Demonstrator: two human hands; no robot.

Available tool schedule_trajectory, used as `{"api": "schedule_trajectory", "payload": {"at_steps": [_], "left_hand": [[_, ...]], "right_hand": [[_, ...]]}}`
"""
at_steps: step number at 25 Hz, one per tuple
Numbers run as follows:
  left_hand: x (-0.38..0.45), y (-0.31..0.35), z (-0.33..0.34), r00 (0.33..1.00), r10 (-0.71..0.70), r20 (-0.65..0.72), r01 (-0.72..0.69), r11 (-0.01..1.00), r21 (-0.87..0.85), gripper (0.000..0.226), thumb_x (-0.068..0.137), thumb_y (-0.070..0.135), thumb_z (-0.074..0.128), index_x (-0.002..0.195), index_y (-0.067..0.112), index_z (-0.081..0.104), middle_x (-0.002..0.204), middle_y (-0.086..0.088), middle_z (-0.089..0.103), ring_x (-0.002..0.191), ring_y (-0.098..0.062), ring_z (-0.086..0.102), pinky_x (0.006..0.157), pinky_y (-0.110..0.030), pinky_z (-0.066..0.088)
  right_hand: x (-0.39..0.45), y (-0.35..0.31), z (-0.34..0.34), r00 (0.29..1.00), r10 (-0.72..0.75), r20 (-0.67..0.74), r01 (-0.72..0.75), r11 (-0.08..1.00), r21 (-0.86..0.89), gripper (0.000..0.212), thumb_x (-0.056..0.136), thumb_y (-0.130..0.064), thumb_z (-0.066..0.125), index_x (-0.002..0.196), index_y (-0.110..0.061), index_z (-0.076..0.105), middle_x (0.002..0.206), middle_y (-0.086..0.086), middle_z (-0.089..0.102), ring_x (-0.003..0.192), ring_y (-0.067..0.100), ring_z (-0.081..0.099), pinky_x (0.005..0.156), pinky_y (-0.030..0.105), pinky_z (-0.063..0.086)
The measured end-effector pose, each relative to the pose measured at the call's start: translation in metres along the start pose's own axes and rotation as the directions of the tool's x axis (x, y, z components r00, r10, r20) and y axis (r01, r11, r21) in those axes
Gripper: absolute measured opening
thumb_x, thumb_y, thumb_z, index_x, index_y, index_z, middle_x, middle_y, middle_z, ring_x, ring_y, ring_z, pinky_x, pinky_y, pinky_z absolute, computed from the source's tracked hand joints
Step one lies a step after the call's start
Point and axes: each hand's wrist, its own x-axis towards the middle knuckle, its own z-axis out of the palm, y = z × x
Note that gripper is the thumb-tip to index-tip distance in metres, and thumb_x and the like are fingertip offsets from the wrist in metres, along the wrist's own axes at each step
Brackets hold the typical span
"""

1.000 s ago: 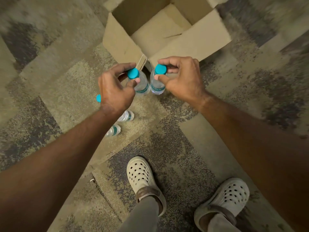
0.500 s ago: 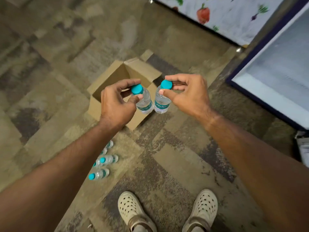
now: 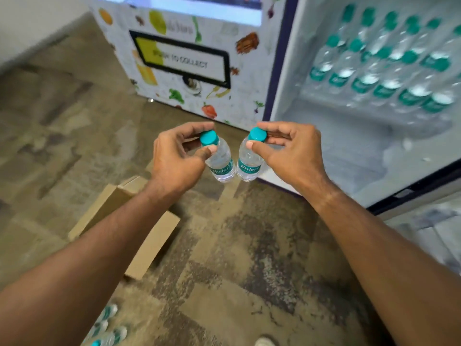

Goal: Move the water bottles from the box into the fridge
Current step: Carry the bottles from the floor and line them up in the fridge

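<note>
Looks like an office pantry or break area — patchy carpet tiles [image 3: 74, 126], a vending machine [image 3: 189, 58] marked "push to collect" at the far wall, an open fridge [image 3: 349, 151] right — stocked with water bottles [image 3: 389, 68].

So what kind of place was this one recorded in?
Probably an office pantry or vending corner, not a home kitchen. A display fridge stands open, its shelf packed with rows of water bottles; beside it is a vending machine with a collect flap, and the floor is patterned carpet tile.
</note>
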Motion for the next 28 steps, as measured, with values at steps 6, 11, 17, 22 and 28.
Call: {"api": "schedule_trajectory", "payload": {"at_steps": [6, 11, 17, 22, 28], "left_hand": [[0.059, 0.091, 0.094, 0.985, 0.075, 0.154, -0.06, 0.993, -0.099, 0.037, 0.079, -0.001, 0.075, 0.107, 0.022, 0.069, 0.104, 0.006, 0.072, 0.092, -0.004, 0.07, 0.09, -0.026, 0.055], [0.111, 0.153, 0.171, 0.951, 0.158, 0.264, -0.115, 0.978, -0.174, 0.034, 0.078, 0.002, 0.077, 0.105, 0.021, 0.07, 0.1, 0.006, 0.073, 0.09, -0.005, 0.071, 0.087, -0.025, 0.056], [0.179, 0.212, 0.261, 0.895, 0.274, 0.353, -0.186, 0.947, -0.262, 0.032, 0.078, -0.002, 0.075, 0.106, 0.013, 0.07, 0.097, 0.007, 0.072, 0.086, -0.002, 0.069, 0.087, -0.02, 0.055], [0.217, 0.237, 0.32, 0.85, 0.363, 0.382, -0.261, 0.92, -0.294, 0.034, 0.077, 0.003, 0.077, 0.11, 0.012, 0.07, 0.102, 0.005, 0.072, 0.094, -0.004, 0.068, 0.084, -0.018, 0.055], [0.238, 0.248, 0.371, 0.811, 0.432, 0.395, -0.345, 0.898, -0.273, 0.036, 0.078, 0.006, 0.078, 0.113, 0.011, 0.07, 0.106, 0.004, 0.072, 0.096, -0.005, 0.067, 0.087, -0.015, 0.054]], "right_hand": [[0.054, -0.015, -0.114, 0.974, -0.037, -0.222, 0.039, 0.999, 0.005, 0.044, 0.068, -0.018, 0.088, 0.109, -0.012, 0.073, 0.101, -0.003, 0.074, 0.083, 0.002, 0.071, 0.082, 0.024, 0.058], [0.096, -0.025, -0.193, 0.912, -0.055, -0.406, 0.051, 0.998, -0.019, 0.046, 0.068, -0.019, 0.088, 0.11, -0.01, 0.073, 0.1, 0.0, 0.074, 0.083, 0.003, 0.071, 0.081, 0.023, 0.058], [0.156, -0.032, -0.27, 0.777, -0.123, -0.618, 0.079, 0.992, -0.098, 0.042, 0.07, -0.021, 0.087, 0.108, -0.012, 0.073, 0.098, -0.002, 0.074, 0.083, 0.005, 0.072, 0.081, 0.023, 0.058], [0.198, -0.026, -0.306, 0.683, -0.253, -0.685, 0.105, 0.962, -0.252, 0.044, 0.072, -0.024, 0.083, 0.112, -0.008, 0.072, 0.102, -0.001, 0.072, 0.085, 0.002, 0.071, 0.08, 0.019, 0.057], [0.232, 0.0, -0.33, 0.61, -0.363, -0.704, 0.122, 0.921, -0.369, 0.047, 0.074, -0.029, 0.081, 0.112, -0.004, 0.071, 0.105, 0.003, 0.072, 0.089, 0.003, 0.07, 0.079, 0.013, 0.054]]}}
